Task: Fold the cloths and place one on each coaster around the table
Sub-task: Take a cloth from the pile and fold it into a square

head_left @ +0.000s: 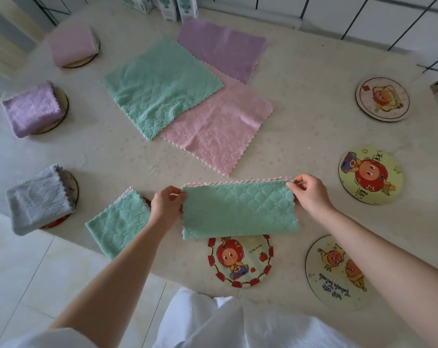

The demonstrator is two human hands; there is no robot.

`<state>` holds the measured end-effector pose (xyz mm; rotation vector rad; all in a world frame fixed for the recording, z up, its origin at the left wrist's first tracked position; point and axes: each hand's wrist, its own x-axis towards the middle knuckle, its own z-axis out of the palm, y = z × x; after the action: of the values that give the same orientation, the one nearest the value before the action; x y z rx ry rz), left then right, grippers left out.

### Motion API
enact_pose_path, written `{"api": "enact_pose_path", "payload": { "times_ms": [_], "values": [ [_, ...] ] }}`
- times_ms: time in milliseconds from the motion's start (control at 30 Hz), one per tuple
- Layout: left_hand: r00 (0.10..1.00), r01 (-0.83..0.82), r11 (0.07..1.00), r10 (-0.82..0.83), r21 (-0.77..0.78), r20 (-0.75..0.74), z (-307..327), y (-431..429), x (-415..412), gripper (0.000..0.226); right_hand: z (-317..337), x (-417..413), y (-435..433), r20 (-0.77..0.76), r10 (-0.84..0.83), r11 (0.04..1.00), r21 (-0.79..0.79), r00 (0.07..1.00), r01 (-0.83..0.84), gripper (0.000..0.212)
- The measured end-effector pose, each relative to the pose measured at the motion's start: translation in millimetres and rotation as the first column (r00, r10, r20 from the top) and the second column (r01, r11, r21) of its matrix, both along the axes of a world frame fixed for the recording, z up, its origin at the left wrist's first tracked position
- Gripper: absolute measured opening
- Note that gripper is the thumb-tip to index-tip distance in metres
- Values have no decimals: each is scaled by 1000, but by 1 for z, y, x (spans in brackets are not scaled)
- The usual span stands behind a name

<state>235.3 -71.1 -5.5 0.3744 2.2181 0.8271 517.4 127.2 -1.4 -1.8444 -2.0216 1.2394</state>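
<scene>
Head view: both hands, left [166, 205] and right [309, 190], pinch half-folded green cloth [239, 212] ends.

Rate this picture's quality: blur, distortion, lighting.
Head view: soft, even light, only faint shadows, no glare; the wide-angle lens bends the table edges near the corners; the folded pink cloth far left looks smeared, while the held green cloth is sharp.
</scene>
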Motion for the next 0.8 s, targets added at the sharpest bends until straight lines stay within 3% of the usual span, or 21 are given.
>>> {"api": "enact_pose_path", "payload": {
  "times_ms": [167, 433, 567, 667, 800],
  "values": [
    [1000, 16, 999, -15, -31, 7, 0, 7, -2, 11, 2, -6, 6, 69, 36, 999, 11, 997, -37, 16],
    [989, 90, 991, -100, -99, -110, 4, 14, 2, 13, 0, -11, 10, 132, -14, 999, -37, 991, 19, 25],
    [991, 27, 995, -39, -91, -127, 7, 12, 2, 18, 0, -11, 8, 154, -40, 999, 12, 987, 39, 35],
    [993, -24, 999, 20, -38, -118, 13, 4, 6, 15, 5, -10, 4, 186, -12, 998, 58, 983, 2, 30],
    [921, 158, 987, -160, -35, -356, 21, -13, 25, 12, 22, -5, -19, 289, 92, 963, 218, 953, -159, 15]
  ]
}}
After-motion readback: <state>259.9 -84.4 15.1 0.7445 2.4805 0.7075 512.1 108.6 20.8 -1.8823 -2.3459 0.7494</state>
